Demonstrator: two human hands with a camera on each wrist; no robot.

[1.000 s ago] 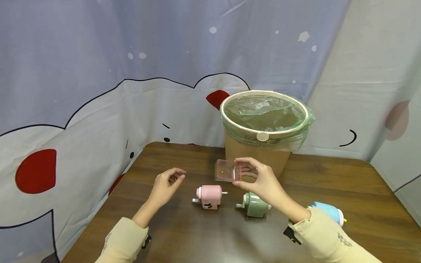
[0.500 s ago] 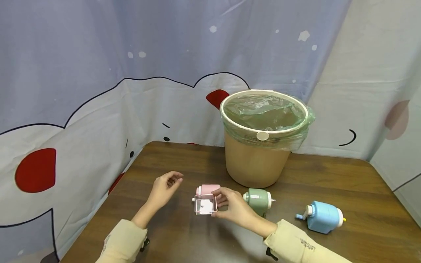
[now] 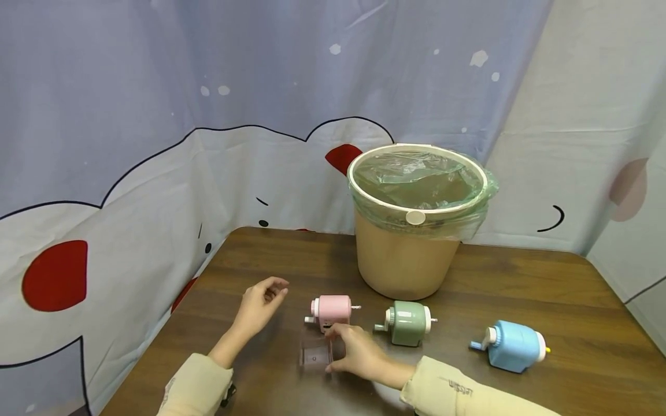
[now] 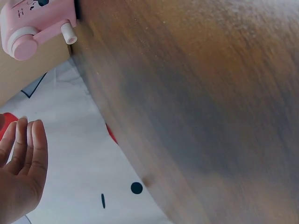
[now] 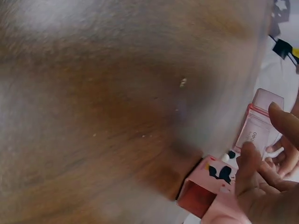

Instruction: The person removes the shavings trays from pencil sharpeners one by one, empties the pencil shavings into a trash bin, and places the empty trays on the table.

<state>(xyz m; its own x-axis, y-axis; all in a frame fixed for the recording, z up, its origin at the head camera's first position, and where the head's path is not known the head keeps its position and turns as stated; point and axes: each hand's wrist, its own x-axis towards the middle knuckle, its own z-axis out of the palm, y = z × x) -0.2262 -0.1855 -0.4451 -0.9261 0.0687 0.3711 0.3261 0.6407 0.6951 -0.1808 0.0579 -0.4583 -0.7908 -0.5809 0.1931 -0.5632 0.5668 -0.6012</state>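
Head view: the right hand (image 3: 359, 354) has the clear shavings drawer (image 3: 314, 356) pinched in its fingers, just in front of the pink pencil sharpener (image 3: 334, 308), with the green sharpener (image 3: 408, 325) and blue sharpener (image 3: 514, 346) off to the right and the left hand (image 3: 260, 303) loose above the table (image 3: 267, 372). Left wrist cam has that hand's fingers relaxed and mostly straight, pink pencil sharpener up in the corner. Right wrist cam shows thumb and finger gripping the drawer near the pink pencil sharpener's square opening (image 5: 197, 199).

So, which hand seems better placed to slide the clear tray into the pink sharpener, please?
Probably the right hand: it pinches the clear tray near the pink sharpener, while the left hand holds nothing.
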